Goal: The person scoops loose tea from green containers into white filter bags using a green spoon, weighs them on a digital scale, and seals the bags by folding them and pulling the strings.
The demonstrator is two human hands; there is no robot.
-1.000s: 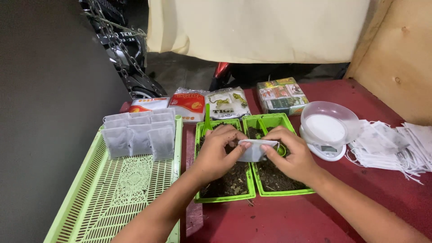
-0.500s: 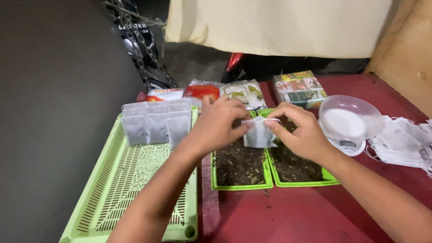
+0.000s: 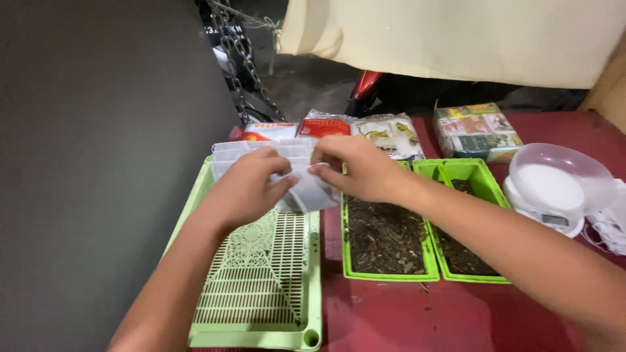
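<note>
both hands pinch one small white bag [image 3: 312, 190] above the pale green tray [image 3: 261, 306]; left hand [image 3: 244, 189] fingers pressed on its left edge; right hand [image 3: 358, 168] fingertips nipping its top; soil boxes [image 3: 385, 238] just beside

A garage-like home workspace: bare concrete floor [image 3: 297, 85], hanging chain [image 3: 242, 58] and a parked red vehicle [image 3: 365, 88] beyond the hands, behind a red table [image 3: 456, 319].

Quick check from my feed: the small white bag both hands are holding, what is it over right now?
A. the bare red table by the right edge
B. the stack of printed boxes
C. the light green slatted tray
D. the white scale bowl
C: the left hand and right hand hold the small white bag above the light green slatted tray, at its far right corner beside the soil-filled tub.
</note>
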